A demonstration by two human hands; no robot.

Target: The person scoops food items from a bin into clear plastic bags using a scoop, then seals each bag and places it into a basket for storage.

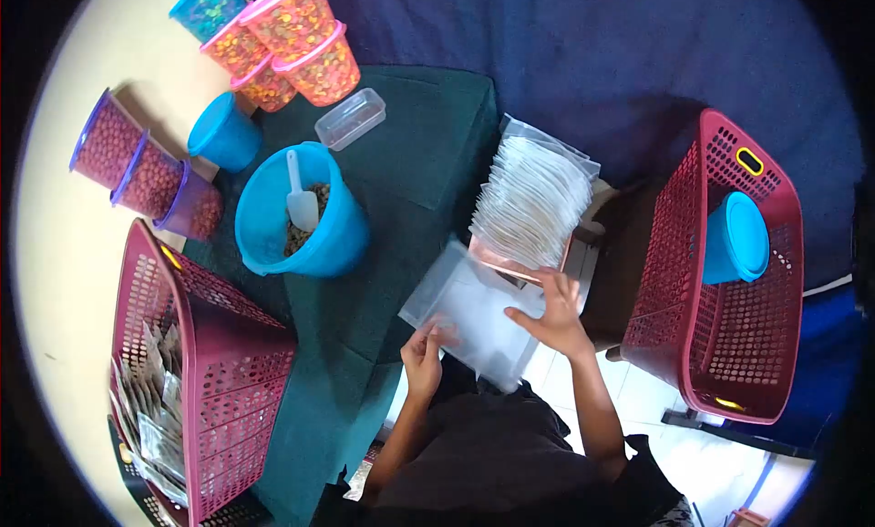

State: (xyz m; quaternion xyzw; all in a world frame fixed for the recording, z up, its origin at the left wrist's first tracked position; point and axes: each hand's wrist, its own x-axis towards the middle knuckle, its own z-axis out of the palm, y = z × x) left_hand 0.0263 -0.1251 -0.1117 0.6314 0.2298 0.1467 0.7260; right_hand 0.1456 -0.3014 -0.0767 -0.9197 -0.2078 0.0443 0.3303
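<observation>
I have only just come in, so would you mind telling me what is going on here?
A person is handling a clear plastic bag: the left hand holds it near its left edge, while the right hand is spread at its other side, beside a stack of flat, pale packets. To the left, a white scoop rests in a blue bucket partly filled with something brown. A blue lidded tub sits in the red basket on the right.

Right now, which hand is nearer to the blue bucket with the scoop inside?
Left. The left hand holds the clear bag, on the side toward the bucket; the right hand is farther across, near the white packets.
</observation>
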